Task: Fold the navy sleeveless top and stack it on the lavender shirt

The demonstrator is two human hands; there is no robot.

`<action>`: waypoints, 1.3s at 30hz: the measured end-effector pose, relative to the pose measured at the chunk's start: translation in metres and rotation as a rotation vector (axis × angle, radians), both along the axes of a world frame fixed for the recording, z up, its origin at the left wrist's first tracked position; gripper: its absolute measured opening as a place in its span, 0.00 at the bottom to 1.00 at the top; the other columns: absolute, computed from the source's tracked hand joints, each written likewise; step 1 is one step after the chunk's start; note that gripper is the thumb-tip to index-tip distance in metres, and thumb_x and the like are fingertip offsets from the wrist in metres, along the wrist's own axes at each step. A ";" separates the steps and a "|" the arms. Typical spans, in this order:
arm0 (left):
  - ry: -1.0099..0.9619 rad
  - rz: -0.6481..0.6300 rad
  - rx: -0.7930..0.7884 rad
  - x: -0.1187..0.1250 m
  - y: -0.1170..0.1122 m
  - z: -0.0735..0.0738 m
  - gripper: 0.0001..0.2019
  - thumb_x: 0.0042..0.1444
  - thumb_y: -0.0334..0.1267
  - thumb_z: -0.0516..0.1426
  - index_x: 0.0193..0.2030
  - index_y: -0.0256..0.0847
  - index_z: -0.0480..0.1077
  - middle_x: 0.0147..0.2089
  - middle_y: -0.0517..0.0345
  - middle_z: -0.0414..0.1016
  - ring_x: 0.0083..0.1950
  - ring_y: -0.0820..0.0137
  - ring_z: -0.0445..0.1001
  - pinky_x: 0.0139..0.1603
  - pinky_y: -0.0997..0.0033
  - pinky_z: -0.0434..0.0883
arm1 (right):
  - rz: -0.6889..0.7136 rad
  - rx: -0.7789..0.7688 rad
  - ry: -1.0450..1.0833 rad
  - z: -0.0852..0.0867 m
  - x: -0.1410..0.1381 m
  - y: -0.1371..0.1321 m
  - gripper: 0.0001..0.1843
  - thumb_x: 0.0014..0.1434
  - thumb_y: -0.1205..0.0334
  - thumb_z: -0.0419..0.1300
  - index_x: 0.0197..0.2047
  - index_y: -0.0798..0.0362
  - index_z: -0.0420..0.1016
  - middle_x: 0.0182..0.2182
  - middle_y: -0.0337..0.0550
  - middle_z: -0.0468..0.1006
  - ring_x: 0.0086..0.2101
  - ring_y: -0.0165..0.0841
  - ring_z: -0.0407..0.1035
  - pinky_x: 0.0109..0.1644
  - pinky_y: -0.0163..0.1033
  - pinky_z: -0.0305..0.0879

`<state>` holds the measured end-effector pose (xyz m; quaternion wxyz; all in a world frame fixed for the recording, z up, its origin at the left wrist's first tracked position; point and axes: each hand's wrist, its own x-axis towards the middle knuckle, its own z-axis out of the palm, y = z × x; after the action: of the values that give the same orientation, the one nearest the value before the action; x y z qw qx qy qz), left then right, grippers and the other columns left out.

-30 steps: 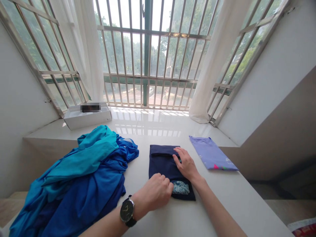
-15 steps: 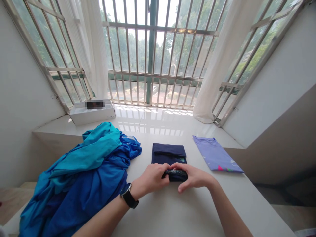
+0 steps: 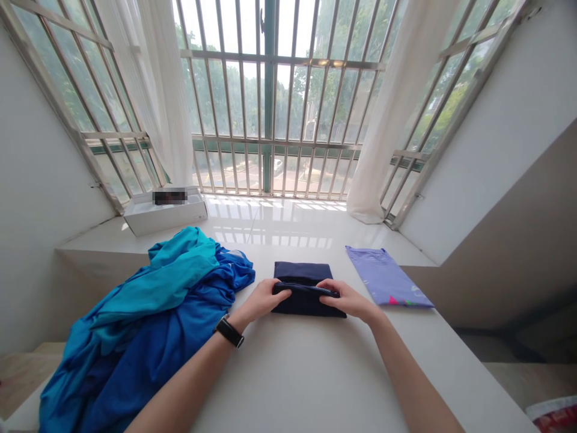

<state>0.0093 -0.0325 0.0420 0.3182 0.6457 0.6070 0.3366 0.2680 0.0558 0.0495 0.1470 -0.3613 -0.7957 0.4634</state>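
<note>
1. You're on it: your left hand and right hand are both pressing on the folded navy garment, right in the middle of the white counter.
2. Your fingers are curled closed, gripping the garment's folded edge from both sides.
3. On your left, just beside that hand, sits a heap of blue and turquoise cloth.
4. On your right lies a folded lavender shirt.
5. Far left, there's a white box against the window bars.
</note>
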 end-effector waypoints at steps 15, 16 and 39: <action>0.386 0.223 -0.056 -0.005 0.007 -0.008 0.29 0.65 0.54 0.47 0.20 0.38 0.68 0.19 0.56 0.68 0.24 0.69 0.67 0.26 0.71 0.54 | -0.284 -0.087 -0.168 -0.013 -0.002 0.007 0.28 0.52 0.34 0.57 0.22 0.53 0.68 0.13 0.34 0.63 0.17 0.28 0.59 0.21 0.34 0.53; 0.407 0.223 -0.057 -0.005 0.006 -0.008 0.29 0.66 0.54 0.46 0.21 0.38 0.70 0.21 0.54 0.71 0.25 0.68 0.69 0.27 0.70 0.55 | -0.291 -0.074 -0.179 -0.014 -0.001 0.008 0.28 0.53 0.35 0.57 0.21 0.53 0.67 0.13 0.34 0.62 0.17 0.28 0.59 0.21 0.35 0.52; 0.460 0.292 0.227 -0.005 0.002 -0.009 0.10 0.64 0.40 0.54 0.50 0.41 0.66 0.48 0.52 0.74 0.43 0.64 0.77 0.43 0.67 0.73 | -0.414 0.206 -0.247 -0.027 -0.007 0.012 0.27 0.57 0.39 0.54 0.19 0.52 0.67 0.20 0.43 0.74 0.28 0.38 0.70 0.31 0.36 0.57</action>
<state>0.0042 -0.0309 0.0326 0.0462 0.6422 0.7082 0.2896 0.2611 0.0683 0.0221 0.1765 -0.5533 -0.7597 0.2924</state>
